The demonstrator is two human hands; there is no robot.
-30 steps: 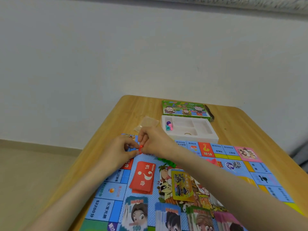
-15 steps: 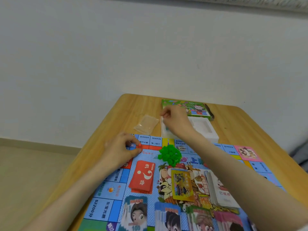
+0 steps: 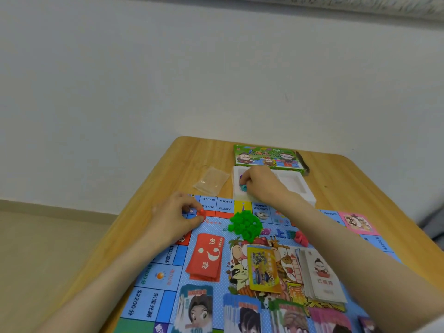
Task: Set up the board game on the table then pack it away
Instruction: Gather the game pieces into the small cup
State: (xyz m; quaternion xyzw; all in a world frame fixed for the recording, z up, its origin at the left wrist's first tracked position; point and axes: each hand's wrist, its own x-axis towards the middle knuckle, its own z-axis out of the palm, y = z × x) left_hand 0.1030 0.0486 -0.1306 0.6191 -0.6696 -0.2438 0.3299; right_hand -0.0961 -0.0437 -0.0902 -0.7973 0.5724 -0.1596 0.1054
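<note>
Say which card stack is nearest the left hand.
The red question-mark stack, right by the left hand; yellow stack and white stack lie further right.

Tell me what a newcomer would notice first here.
The bright board covers the near table, with a green pile of pieces at its far middle and red cards nearer. The left hand pinches a red pawn at the board's far-left corner; the right hand reaches into the white tray beyond.

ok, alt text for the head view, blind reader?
A person's left hand pinches a red pawn on a game board while the right hand reaches into a white foam tray at coloured pawns. Green houses, card stacks and the box lid lie nearby.
</note>
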